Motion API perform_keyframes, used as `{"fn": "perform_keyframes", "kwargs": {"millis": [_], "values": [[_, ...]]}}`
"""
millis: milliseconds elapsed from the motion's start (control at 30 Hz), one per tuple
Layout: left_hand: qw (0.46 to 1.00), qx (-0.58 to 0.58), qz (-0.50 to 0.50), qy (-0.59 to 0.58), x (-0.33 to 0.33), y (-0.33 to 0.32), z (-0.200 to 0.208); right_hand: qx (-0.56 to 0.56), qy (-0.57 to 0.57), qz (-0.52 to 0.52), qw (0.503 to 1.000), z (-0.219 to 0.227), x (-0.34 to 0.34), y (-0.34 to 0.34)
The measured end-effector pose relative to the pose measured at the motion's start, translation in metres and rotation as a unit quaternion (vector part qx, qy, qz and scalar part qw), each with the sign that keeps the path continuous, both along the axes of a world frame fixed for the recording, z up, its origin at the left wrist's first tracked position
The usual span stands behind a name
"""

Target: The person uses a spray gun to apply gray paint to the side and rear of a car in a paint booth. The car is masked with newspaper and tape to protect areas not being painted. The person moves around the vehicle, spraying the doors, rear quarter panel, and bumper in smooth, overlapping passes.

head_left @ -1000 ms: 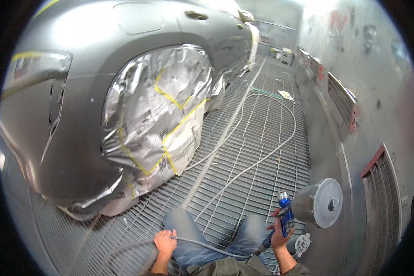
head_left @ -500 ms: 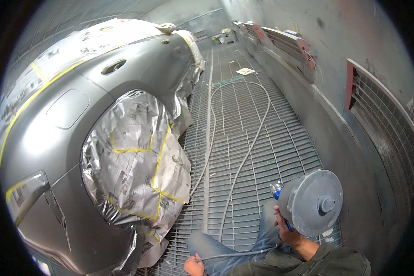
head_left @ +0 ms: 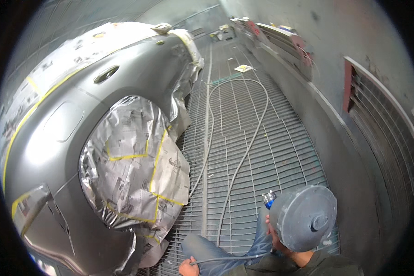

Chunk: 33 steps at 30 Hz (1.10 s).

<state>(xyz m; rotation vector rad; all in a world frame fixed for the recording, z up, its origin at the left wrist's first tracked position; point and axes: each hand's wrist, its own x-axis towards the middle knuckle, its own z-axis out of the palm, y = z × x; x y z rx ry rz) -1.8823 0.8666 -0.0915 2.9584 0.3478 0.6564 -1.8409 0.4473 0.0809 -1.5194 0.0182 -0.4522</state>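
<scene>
At the lower right my right hand [head_left: 275, 237] is closed around a spray gun [head_left: 268, 200] with a silver nozzle and blue body. The gun's large grey lidded cup [head_left: 306, 220] hides much of its handle and my fingers. Down by my bent knee, my left hand [head_left: 188, 267] is closed on a grey air hose [head_left: 225, 260] that runs across my lap toward the gun. To the left stands a glossy grey car body [head_left: 138, 69]. Crinkled masking sheet [head_left: 133, 179] with yellow tape covers its wheel area. Neither hand touches the car.
The hose [head_left: 262, 120] loops over the slatted metal floor [head_left: 280, 156]. A small white sheet [head_left: 243, 68] lies farther off. Along the right wall are framed grilles [head_left: 384, 115]. More masking [head_left: 89, 43] covers the car's upper part.
The spray gun and my right hand have moved lower and slightly left, with the cup's lid tilted more upward. My left hand still grips the hose. The whole view has shifted a little.
</scene>
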Motion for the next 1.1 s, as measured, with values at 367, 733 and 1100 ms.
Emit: {"fn": "perform_keyframes", "kwargs": {"millis": [367, 733, 1100], "values": [[0.994, -0.071, -0.026, -0.077, -0.008, 0.008, -0.021, 0.010, -0.051, 0.024, 0.998, 0.027, 0.030, 0.057], [0.970, -0.201, -0.039, -0.128, -0.006, 0.050, -0.042, -0.049, -0.058, -0.024, 0.997, 0.056, 0.044, 0.119], [0.973, -0.198, -0.037, -0.114, 0.007, 0.063, -0.050, -0.066, -0.039, -0.034, 0.996, 0.052, 0.047, 0.128]]}}
